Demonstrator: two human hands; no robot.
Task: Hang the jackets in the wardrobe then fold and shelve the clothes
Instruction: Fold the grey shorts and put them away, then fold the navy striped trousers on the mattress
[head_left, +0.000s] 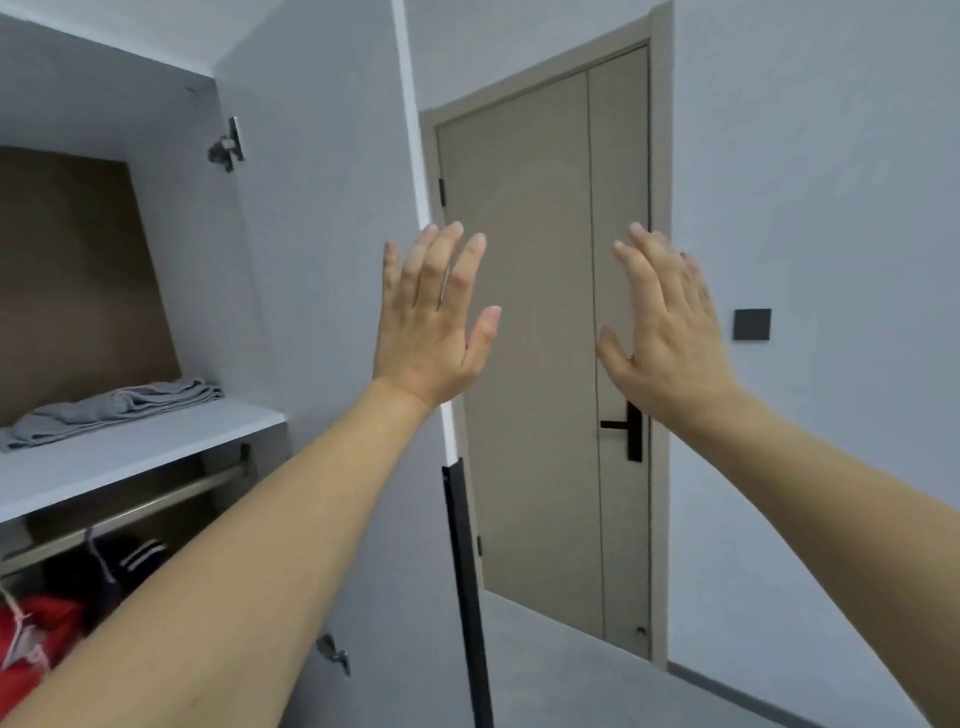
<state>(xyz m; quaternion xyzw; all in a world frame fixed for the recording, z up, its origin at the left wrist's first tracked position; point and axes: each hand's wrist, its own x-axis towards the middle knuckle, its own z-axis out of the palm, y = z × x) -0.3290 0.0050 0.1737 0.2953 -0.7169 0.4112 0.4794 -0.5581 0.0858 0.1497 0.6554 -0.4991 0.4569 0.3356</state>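
We judge the task nearly done: a red jacket and a dark striped one hang from the wardrobe rail, and folded grey clothes lie on the shelf. Our left hand and right hand are raised apart, fingers spread, holding nothing.

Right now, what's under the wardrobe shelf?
Under the shelf runs a rail. From it hang a dark jacket with white stripes and, lower left, a red jacket. The left arm covers everything lower.
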